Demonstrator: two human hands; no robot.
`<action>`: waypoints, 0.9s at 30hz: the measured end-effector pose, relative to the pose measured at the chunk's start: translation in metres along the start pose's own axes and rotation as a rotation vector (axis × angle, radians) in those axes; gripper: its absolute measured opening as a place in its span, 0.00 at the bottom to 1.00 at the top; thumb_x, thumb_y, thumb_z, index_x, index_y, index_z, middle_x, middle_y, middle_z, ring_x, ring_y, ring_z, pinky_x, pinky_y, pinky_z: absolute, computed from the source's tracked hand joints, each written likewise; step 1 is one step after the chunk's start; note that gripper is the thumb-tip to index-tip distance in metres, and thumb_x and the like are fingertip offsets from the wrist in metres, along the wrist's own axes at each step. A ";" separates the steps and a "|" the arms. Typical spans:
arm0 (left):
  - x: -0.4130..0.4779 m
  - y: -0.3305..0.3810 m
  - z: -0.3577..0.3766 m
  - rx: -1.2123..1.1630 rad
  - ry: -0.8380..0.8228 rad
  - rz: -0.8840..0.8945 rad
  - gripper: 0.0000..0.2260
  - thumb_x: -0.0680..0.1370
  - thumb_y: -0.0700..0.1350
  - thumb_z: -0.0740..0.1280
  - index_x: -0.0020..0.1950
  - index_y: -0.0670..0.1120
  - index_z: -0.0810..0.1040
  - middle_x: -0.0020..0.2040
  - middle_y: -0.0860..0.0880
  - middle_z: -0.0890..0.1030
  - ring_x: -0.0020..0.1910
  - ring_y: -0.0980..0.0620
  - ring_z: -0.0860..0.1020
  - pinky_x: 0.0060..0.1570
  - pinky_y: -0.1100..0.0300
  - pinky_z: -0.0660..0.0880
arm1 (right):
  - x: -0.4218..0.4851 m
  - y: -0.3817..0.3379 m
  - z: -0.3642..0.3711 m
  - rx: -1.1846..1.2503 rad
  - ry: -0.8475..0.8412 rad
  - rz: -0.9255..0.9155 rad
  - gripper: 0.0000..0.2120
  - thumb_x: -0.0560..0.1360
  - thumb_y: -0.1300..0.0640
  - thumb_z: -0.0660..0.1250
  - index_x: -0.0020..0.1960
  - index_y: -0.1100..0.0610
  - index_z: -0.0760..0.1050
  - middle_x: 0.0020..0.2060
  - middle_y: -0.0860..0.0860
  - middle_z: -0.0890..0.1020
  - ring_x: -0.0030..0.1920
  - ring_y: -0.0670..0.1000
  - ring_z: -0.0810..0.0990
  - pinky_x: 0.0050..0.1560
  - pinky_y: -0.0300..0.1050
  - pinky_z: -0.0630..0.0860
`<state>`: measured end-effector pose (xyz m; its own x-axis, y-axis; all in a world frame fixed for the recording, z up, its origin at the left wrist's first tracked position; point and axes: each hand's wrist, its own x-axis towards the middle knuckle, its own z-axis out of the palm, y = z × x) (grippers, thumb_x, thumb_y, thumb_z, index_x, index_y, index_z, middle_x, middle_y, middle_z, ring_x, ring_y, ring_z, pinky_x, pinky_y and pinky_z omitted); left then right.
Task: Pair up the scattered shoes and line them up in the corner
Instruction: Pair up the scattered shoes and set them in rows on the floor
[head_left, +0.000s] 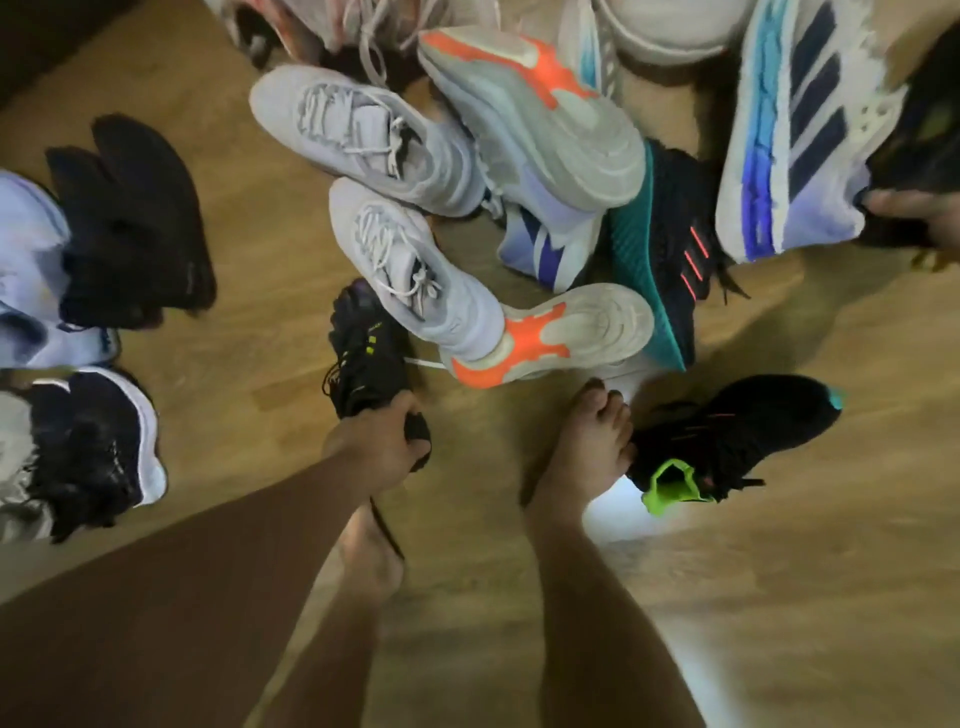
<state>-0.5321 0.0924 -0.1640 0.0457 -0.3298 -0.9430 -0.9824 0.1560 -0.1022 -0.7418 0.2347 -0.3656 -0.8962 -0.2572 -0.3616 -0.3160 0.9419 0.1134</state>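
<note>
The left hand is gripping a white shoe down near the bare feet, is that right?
Not quite. The left hand is gripping a black shoe with small yellow-green marks, not a white one, down near the bare feet. The head view shows it.

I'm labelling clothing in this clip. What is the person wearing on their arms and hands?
Nothing that shows. The left hand has no glove or watch, and the left forearm has no sleeve along its visible length. The right hand is cut off by the frame's edge and blurred; the part that shows is ungloved, its wrist and arm out of view.
</note>
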 end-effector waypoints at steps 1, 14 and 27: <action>-0.002 -0.004 -0.003 0.015 0.032 0.018 0.20 0.76 0.57 0.66 0.65 0.56 0.65 0.59 0.46 0.79 0.56 0.42 0.78 0.51 0.54 0.74 | -0.008 -0.007 -0.030 0.131 -0.035 0.047 0.04 0.82 0.55 0.54 0.55 0.51 0.67 0.52 0.51 0.72 0.53 0.55 0.74 0.39 0.53 0.70; -0.022 -0.123 0.007 -0.356 0.226 0.217 0.21 0.79 0.47 0.63 0.71 0.59 0.67 0.60 0.47 0.81 0.55 0.44 0.80 0.55 0.52 0.76 | -0.116 -0.116 -0.308 0.460 0.091 -0.634 0.16 0.78 0.47 0.65 0.45 0.60 0.69 0.35 0.56 0.75 0.38 0.60 0.74 0.38 0.54 0.70; -0.014 -0.294 0.025 -0.246 0.177 0.257 0.24 0.82 0.50 0.55 0.78 0.55 0.57 0.64 0.41 0.76 0.59 0.39 0.76 0.49 0.58 0.68 | -0.382 -0.271 -0.137 -0.364 -0.729 -0.670 0.15 0.78 0.57 0.60 0.64 0.53 0.72 0.60 0.54 0.79 0.61 0.58 0.77 0.51 0.48 0.69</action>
<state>-0.2397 0.0743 -0.1290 -0.2181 -0.4679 -0.8565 -0.9727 0.0336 0.2294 -0.3563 0.0479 -0.1311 -0.1379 -0.3954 -0.9081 -0.8600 0.5026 -0.0883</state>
